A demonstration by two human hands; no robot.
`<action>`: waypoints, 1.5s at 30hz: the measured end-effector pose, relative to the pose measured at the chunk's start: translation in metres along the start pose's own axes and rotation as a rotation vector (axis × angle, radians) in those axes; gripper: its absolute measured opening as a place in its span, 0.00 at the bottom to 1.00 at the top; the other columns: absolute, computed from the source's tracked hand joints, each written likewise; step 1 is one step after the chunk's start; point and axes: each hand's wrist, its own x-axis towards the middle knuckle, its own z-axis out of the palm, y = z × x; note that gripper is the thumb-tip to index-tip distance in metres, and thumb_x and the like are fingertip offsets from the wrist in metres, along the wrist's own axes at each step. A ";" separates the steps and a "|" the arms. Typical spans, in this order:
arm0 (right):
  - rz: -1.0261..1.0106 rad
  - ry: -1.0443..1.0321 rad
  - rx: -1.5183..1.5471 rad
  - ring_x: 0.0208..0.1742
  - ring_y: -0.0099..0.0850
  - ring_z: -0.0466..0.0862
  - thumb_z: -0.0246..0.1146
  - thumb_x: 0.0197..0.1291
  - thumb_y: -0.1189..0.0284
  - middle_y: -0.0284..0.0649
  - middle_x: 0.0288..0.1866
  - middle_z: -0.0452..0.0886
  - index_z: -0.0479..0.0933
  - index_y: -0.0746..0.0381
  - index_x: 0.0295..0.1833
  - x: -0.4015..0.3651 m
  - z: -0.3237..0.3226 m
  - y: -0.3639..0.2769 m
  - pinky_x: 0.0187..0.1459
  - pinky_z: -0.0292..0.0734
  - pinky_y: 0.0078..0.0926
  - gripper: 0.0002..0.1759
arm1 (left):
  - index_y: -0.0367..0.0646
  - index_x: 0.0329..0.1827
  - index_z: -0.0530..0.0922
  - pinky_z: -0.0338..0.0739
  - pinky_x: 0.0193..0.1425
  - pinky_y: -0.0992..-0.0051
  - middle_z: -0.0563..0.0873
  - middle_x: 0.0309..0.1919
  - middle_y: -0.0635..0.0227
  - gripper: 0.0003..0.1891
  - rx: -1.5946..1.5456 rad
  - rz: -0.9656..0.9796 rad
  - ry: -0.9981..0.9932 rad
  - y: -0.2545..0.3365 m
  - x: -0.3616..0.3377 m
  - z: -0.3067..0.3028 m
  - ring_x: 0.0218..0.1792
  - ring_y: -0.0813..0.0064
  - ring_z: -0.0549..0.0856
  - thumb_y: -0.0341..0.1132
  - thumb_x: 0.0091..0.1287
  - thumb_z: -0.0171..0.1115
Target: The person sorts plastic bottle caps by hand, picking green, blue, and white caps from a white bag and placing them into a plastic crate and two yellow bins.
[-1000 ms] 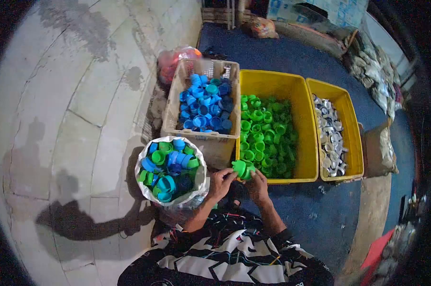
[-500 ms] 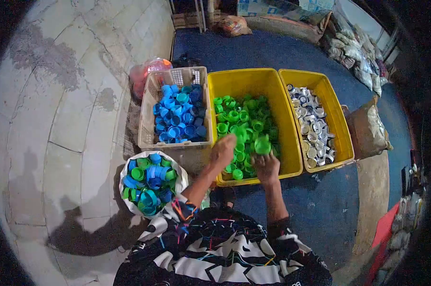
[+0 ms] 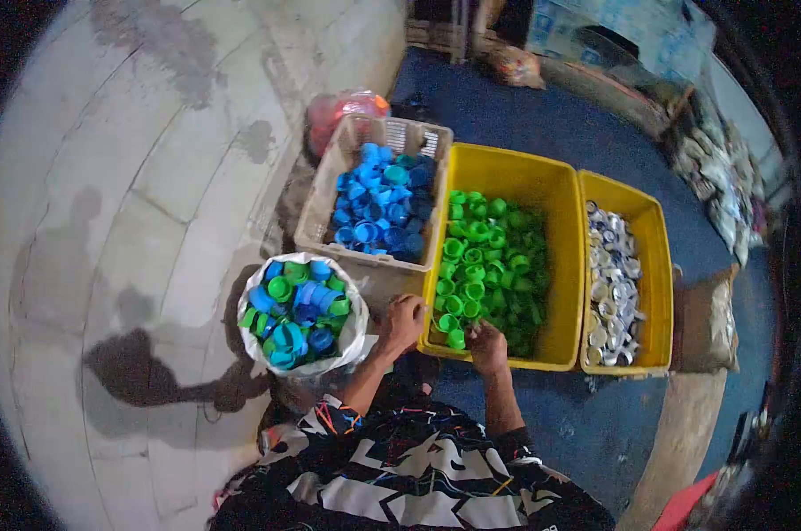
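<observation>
My left hand (image 3: 403,322) is at the front left corner of the large yellow bin (image 3: 563,265), its fingers curled; what it may hold is too small to make out. My right hand (image 3: 486,345) is over the front rim of that bin, fingers bent together beside green caps (image 3: 474,274); its contents are hidden. Left of my left hand stands a white sack (image 3: 359,329) full of blue and green caps (image 3: 305,313). Behind it, a pale crate (image 3: 316,226) holds blue caps (image 3: 372,212).
A narrower yellow bin (image 3: 657,265) with white and silvery caps (image 3: 613,292) is at the right, beside a brown sack (image 3: 706,319). Red bags (image 3: 325,124) sit behind the crate. More bags (image 3: 715,177) lie at the back right.
The view has turned left, so the bins appear farther right. Both hands have drawn back from the middle of the green caps to the bin's front edge. The green cap at my right fingertips no longer shows there.
</observation>
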 end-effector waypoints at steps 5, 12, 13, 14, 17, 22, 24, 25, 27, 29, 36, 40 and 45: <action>-0.080 -0.039 -0.577 0.43 0.31 0.78 0.55 0.67 0.74 0.39 0.45 0.77 0.70 0.66 0.56 -0.015 0.056 0.021 0.43 0.76 0.32 0.15 | 0.39 0.37 0.82 0.75 0.48 0.58 0.84 0.34 0.55 0.05 0.057 -0.077 0.136 0.005 -0.029 -0.045 0.40 0.51 0.82 0.30 0.61 0.63; 0.057 -0.110 -0.655 0.41 0.31 0.81 0.57 0.65 0.73 0.37 0.43 0.81 0.75 0.65 0.52 0.007 0.086 0.061 0.41 0.78 0.32 0.12 | 0.40 0.37 0.81 0.72 0.46 0.56 0.83 0.33 0.55 0.06 0.270 -0.166 0.380 -0.027 -0.079 -0.103 0.38 0.50 0.80 0.30 0.57 0.66; 0.060 -0.144 -0.688 0.41 0.31 0.81 0.58 0.65 0.74 0.37 0.43 0.81 0.75 0.65 0.52 0.008 0.090 0.066 0.41 0.78 0.31 0.12 | 0.41 0.37 0.81 0.71 0.46 0.55 0.83 0.33 0.55 0.07 0.321 -0.177 0.405 -0.031 -0.085 -0.113 0.38 0.50 0.80 0.29 0.57 0.66; 0.064 -0.177 -0.722 0.41 0.31 0.82 0.58 0.65 0.74 0.38 0.43 0.81 0.75 0.66 0.52 0.008 0.094 0.071 0.42 0.78 0.30 0.12 | 0.42 0.38 0.81 0.70 0.46 0.54 0.82 0.32 0.55 0.08 0.385 -0.156 0.425 -0.033 -0.090 -0.122 0.37 0.51 0.80 0.29 0.56 0.66; -0.032 -0.330 -0.842 0.40 0.30 0.83 0.59 0.64 0.74 0.40 0.42 0.82 0.75 0.68 0.51 0.039 0.067 0.107 0.42 0.79 0.27 0.12 | 0.42 0.38 0.81 0.70 0.46 0.53 0.82 0.33 0.55 0.08 0.413 -0.200 0.497 -0.041 -0.107 -0.138 0.39 0.52 0.80 0.29 0.55 0.67; -0.295 -0.518 -1.052 0.35 0.28 0.84 0.61 0.62 0.74 0.41 0.38 0.83 0.77 0.69 0.49 0.026 0.083 0.134 0.39 0.80 0.28 0.13 | 0.42 0.39 0.80 0.71 0.46 0.54 0.83 0.34 0.56 0.09 0.370 -0.343 0.580 -0.053 -0.130 -0.154 0.40 0.52 0.80 0.30 0.56 0.67; -0.286 -0.553 -1.424 0.36 0.34 0.84 0.62 0.60 0.74 0.45 0.41 0.84 0.77 0.68 0.50 -0.007 0.130 0.119 0.40 0.80 0.29 0.14 | 0.42 0.39 0.80 0.71 0.46 0.55 0.83 0.34 0.57 0.09 0.397 -0.409 0.582 -0.045 -0.136 -0.164 0.40 0.52 0.80 0.30 0.56 0.67; -0.281 -0.566 -1.610 0.36 0.36 0.85 0.63 0.59 0.74 0.47 0.42 0.84 0.77 0.68 0.51 -0.014 0.147 0.116 0.40 0.79 0.30 0.15 | 0.42 0.39 0.80 0.71 0.46 0.55 0.83 0.34 0.57 0.09 0.405 -0.416 0.591 -0.043 -0.139 -0.166 0.39 0.52 0.80 0.30 0.56 0.67; -0.432 -0.634 -1.715 0.43 0.47 0.82 0.65 0.56 0.69 0.50 0.48 0.81 0.76 0.66 0.54 0.009 0.144 0.134 0.47 0.76 0.40 0.20 | 0.43 0.38 0.80 0.71 0.46 0.56 0.83 0.34 0.57 0.09 0.418 -0.431 0.607 -0.038 -0.145 -0.166 0.39 0.52 0.80 0.31 0.56 0.67; -0.622 -0.707 -1.781 0.48 0.53 0.79 0.65 0.54 0.68 0.50 0.52 0.79 0.74 0.64 0.57 0.019 0.150 0.145 0.52 0.74 0.46 0.25 | 0.43 0.38 0.80 0.71 0.46 0.56 0.83 0.34 0.58 0.08 0.442 -0.390 0.611 -0.034 -0.149 -0.165 0.38 0.52 0.80 0.31 0.56 0.67; -0.962 -0.794 -2.030 0.54 0.49 0.74 0.63 0.49 0.70 0.47 0.54 0.77 0.71 0.61 0.60 0.026 0.183 0.173 0.55 0.70 0.45 0.28 | 0.43 0.36 0.80 0.72 0.44 0.56 0.84 0.33 0.59 0.06 0.421 -0.352 0.601 -0.041 -0.168 -0.152 0.37 0.53 0.81 0.31 0.56 0.66; -1.089 -0.838 -1.986 0.52 0.48 0.75 0.58 0.50 0.72 0.47 0.53 0.77 0.70 0.61 0.59 0.044 0.172 0.183 0.53 0.70 0.48 0.27 | 0.43 0.35 0.81 0.73 0.45 0.56 0.84 0.33 0.56 0.06 0.427 -0.417 0.531 -0.037 -0.174 -0.152 0.37 0.52 0.82 0.32 0.56 0.66; -1.007 -0.828 -1.980 0.43 0.51 0.77 0.62 0.49 0.73 0.48 0.44 0.80 0.71 0.62 0.53 0.052 0.173 0.181 0.48 0.71 0.46 0.22 | 0.42 0.36 0.82 0.73 0.48 0.56 0.84 0.34 0.55 0.07 0.243 -0.442 0.547 -0.042 -0.177 -0.147 0.39 0.52 0.81 0.33 0.57 0.66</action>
